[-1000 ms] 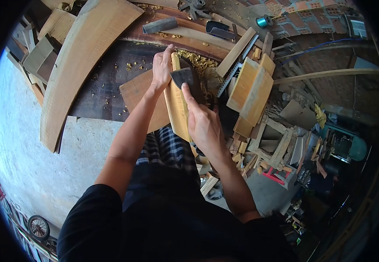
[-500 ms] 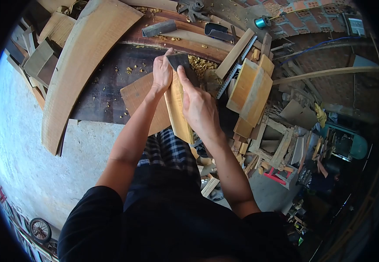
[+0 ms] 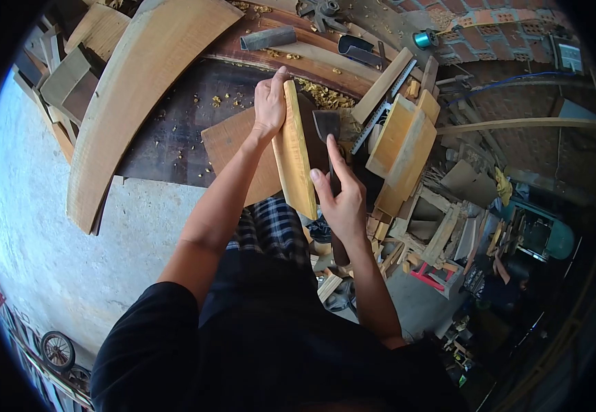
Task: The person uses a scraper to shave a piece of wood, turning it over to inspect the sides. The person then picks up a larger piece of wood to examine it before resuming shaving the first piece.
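Wooden board (image 3: 295, 152) stands on edge over the dark tabletop (image 3: 174, 130), its long axis running near to far, far end tilted slightly left. The left hand (image 3: 270, 104) clasps its far end; the right hand (image 3: 342, 199) grips a dark-bladed hatchet (image 3: 326, 130) just right of it.

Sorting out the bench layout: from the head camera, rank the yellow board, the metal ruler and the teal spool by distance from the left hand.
1. yellow board: gripped by the left hand.
2. metal ruler: to its right, past the board.
3. teal spool: far upper right, by the bricks.
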Demonstrator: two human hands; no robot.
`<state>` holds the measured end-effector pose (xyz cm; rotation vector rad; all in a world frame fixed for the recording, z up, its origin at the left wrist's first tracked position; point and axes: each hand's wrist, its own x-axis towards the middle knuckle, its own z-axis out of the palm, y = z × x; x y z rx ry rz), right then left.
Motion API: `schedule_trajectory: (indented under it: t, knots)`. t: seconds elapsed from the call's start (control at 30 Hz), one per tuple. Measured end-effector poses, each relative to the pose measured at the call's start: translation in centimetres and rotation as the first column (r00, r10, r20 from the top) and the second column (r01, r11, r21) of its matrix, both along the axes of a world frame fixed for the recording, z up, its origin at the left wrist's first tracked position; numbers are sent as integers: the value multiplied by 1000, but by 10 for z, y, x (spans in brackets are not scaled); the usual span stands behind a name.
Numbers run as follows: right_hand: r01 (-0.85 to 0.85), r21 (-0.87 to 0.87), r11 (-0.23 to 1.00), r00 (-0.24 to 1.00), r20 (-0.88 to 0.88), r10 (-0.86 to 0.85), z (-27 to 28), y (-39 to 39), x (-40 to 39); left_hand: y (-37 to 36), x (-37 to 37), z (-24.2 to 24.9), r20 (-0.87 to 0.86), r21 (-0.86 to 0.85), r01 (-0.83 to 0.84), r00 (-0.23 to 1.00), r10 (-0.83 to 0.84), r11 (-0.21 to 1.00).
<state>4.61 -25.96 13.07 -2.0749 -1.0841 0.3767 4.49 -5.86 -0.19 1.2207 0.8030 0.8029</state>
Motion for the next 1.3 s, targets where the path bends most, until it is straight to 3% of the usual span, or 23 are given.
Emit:
schedule_trajectory:
  t: [0.07,0.1,0.13,0.23,0.3,0.33,0.4,0.47,0.53,0.67,0.73,0.8,0.93,1.07,1.3]
  knots:
    - [58,-203,977,995,-72,-74,8,-17,-19,7,3,2,53,-28,-71,996,73,997]
    - [58,-53,997,998,20,-57,-3,-17,-26,8,1,9,99,-78,-95,990,102,992]
    - [59,-48,997,998,15,-59,-9,-20,-29,8,-4,13,133,-127,-56,988,73,990]
    - [40,69,997,997,57,-44,-16,-16,-34,10,-20,17,192,-34,-40,980,45,999]
    - [31,34,999,998,44,-33,-17,-20,-36,8,-29,25,121,163,63,989,-84,985]
    - [16,-7,1000,999,39,-16,-18,-21,-35,7,-29,31,117,168,57,990,-77,984]
    - [-21,49,999,998,66,18,-21,-19,-31,2,-28,40,130,12,99,986,-99,995]
    - [-58,102,993,994,96,48,-15,-24,-29,1,-25,40,160,-26,90,984,-84,996]
    - [-72,-256,964,997,-38,65,6,-38,-33,2,-19,32,165,-86,30,986,-15,996]
    - [-112,-290,950,979,129,155,16,-72,-52,1,-2,28,233,-34,-67,970,73,997]
    - [-110,-311,944,984,98,147,18,-69,-50,3,4,26,228,-87,-95,967,112,992]
    - [-110,-350,930,962,198,188,12,-55,-42,4,5,26,218,-79,-104,969,119,991]
    - [-113,-300,947,959,218,184,8,-39,-33,6,8,24,220,-8,-140,966,138,990]
    - [-151,-333,931,965,157,212,16,-71,-42,10,6,25,291,-38,-104,950,111,994]
    - [-151,-282,947,951,222,217,8,-16,-13,10,3,19,239,-52,-68,968,78,996]
